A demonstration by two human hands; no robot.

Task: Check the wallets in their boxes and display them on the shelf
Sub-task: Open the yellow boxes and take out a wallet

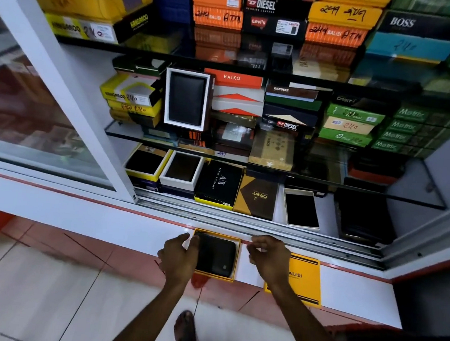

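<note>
On ledge (pixel 132 224), boxed wallet (pixel 217 256), left hand (pixel 179 258) perhaps touching, lid (pixel 304 280) beside

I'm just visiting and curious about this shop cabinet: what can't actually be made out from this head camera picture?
- Yellow lid: the right hand covers the start of its printed name.
- Black wallet in the open yellow box: the left hand hides its left edge; whether fingers grip it is unclear.
- Dark item at the bottom shelf's right end: too dim to identify.
- Top row boxes: cut off by the picture's upper edge.
</note>
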